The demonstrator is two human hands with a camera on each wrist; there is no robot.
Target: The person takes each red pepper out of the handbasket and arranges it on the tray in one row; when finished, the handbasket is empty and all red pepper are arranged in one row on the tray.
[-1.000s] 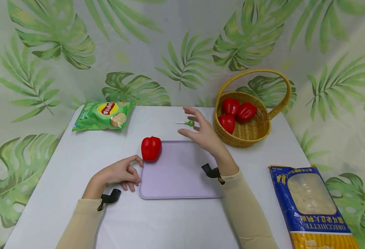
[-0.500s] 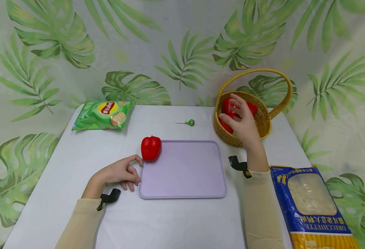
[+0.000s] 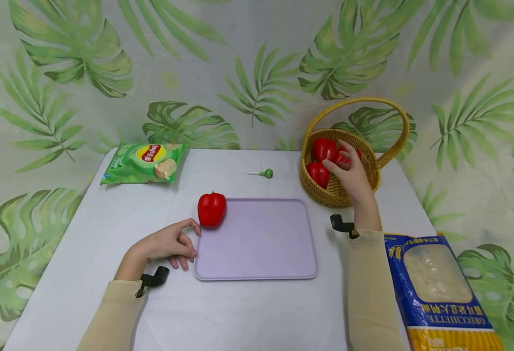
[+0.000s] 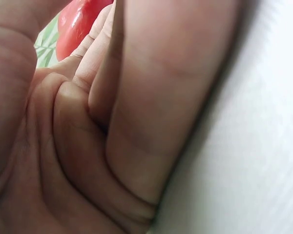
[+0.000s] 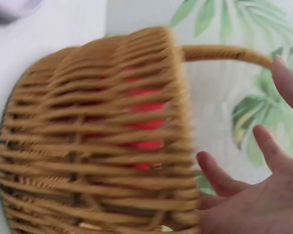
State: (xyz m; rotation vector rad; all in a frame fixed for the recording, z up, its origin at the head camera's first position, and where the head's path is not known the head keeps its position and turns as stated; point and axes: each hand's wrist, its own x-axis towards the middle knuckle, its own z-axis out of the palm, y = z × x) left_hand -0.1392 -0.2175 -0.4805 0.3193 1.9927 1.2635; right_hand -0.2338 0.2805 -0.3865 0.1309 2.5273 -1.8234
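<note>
Peppers (image 3: 317, 175), red and lobed, lie in tan wicker basket (image 3: 327, 199), left of and beyond nearer right hand (image 3: 354, 176), fingers parted, empty.

Lay's, with two Chinese characters beside it, stands in white on the red band of the chip bag (image 3: 143, 164), while the pasta bag (image 3: 442, 291) bears ORECCHIETTE and a row of Chinese characters upside down, its smaller print illegible.

Right sleeve (image 3: 372, 292): soft shadow alongside; head view bright, even.
Red pepper (image 4: 77, 29): white glare, left wrist view.
Left hand (image 4: 83, 131): shaded, soft.
Tabletop (image 4: 263, 146): nearly washed out.
Basket (image 5: 102, 146): blurred, right wrist view.
Backdrop (image 5: 210, 107): pale, soft.
</note>
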